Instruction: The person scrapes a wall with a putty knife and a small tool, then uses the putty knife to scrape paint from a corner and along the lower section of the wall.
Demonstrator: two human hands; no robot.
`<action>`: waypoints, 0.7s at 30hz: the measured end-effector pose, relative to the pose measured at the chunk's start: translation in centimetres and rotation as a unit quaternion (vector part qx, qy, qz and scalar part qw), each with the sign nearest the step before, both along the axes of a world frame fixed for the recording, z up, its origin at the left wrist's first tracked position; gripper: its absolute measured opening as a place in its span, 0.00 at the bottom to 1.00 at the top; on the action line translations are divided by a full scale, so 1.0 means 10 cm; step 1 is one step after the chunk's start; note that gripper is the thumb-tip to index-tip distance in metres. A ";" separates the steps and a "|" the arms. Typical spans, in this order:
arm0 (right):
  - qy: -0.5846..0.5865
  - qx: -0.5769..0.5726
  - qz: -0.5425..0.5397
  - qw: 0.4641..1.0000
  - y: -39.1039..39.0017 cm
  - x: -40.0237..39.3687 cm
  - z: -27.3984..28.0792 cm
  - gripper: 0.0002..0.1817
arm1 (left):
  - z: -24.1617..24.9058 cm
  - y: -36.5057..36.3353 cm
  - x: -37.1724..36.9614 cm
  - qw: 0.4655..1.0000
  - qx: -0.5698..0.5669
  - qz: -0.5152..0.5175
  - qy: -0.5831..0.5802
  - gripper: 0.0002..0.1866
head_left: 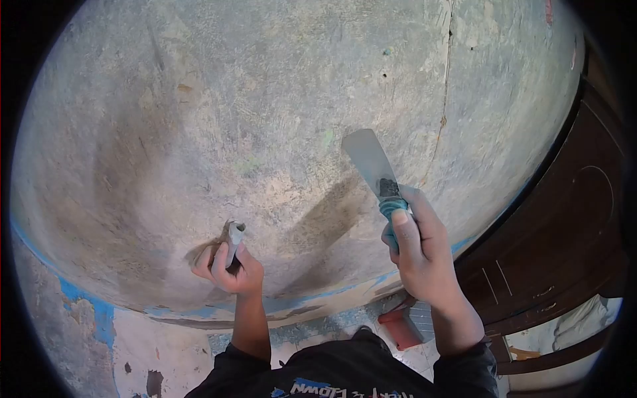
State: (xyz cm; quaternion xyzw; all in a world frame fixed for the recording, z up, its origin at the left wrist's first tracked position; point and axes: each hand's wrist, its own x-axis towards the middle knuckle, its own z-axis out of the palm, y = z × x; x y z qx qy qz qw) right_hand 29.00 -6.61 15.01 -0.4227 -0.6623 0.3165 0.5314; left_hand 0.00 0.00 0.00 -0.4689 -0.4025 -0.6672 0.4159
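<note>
My right hand [428, 252] is wrapped round the blue-green handle of a putty knife [369, 159]. Its wide metal blade points up and to the left, in front of a rough, scraped grey wall [279, 86]. Dark residue marks the blade near the handle. Lower and to the left, the fingers of my left hand [235, 268] close on a folded grey sheet [235, 235], whose open end faces up. That hand is close to the lower part of the wall and casts a shadow on it.
A crack [443, 119] runs down the right side of the wall, with small holes nearby. Dark brown wooden furniture [531, 225] stands at the right. A red box-like object [401, 328] is on the floor below. Blue paint [99, 312] remains at lower left.
</note>
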 end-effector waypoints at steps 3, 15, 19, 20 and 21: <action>0.037 -0.040 -0.006 0.998 -0.10 -0.05 -0.06 0.17 | 0.01 -0.04 -0.10 1.000 -0.009 -0.003 0.025 0.14; 0.074 -0.044 -0.006 0.996 -0.09 -0.16 -0.11 0.20 | 0.00 -0.02 -0.09 0.999 0.001 0.005 0.033 0.13; 0.086 -0.042 -0.018 0.995 -0.08 -0.21 -0.17 0.21 | -0.03 -0.06 -0.09 0.999 -0.019 0.006 0.046 0.15; 0.091 -0.035 -0.023 0.995 -0.09 -0.23 -0.20 0.21 | -0.01 -0.05 -0.10 0.999 -0.019 0.010 0.046 0.15; 0.104 -0.049 -0.018 0.993 -0.12 -0.25 -0.20 0.19 | -0.01 -0.05 -0.13 0.998 -0.019 0.014 0.052 0.15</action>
